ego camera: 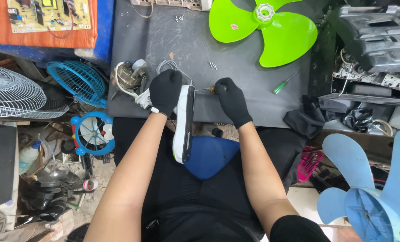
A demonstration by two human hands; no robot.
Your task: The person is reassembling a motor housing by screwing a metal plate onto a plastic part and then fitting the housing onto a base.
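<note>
Left hand (165, 92), black-gloved, clamped over the top end of a white fan housing (182, 127) with a dark strip along its edge, standing on edge and leaning from the table rim down toward the lap. Right hand (231, 99), also gloved, closed around the brown handle of a screwdriver (206, 90), shaft lying level and tip touching the housing's upper right side. Just left of the left hand, a bare fan motor (130, 76) with white wires (168, 66) looping behind the glove. Beneath both hands, a dark grey table (253, 96). Below the housing, a blue curved part (209, 157) resting on the lap. On the table, loose screws (213, 66) near the right hand, a green-handled screwdriver (284, 83) farther right, a bright green fan blade (271, 31) at the far edge. Off to the left, a blue fan grille (80, 80) and a white wire guard (11, 96); at lower right, a pale blue fan blade (370, 188).
</note>
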